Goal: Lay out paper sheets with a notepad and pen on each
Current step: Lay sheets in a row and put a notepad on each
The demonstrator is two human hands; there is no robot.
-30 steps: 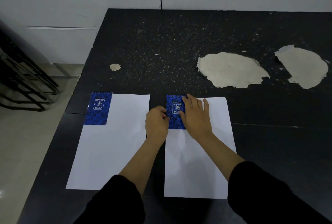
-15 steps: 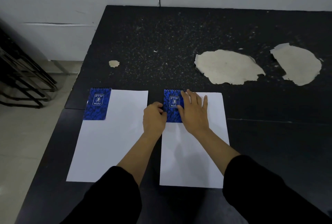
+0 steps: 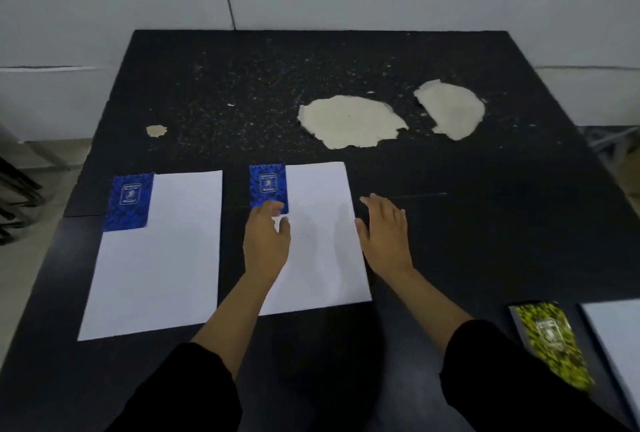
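Head | left hand (image 3: 266, 244) at notepad (image 3: 268, 189) edge | right hand (image 3: 384, 235) off sheet (image 3: 322, 241)

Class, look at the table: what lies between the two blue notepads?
In the head view, the left sheet's white upper part, then a bare strip of black table, separate left notepad from right notepad.

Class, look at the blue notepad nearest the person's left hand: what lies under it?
The blue notepad lies on the top left corner of a white paper sheet, on the black table. The left hand covers its near edge. No pen shows.
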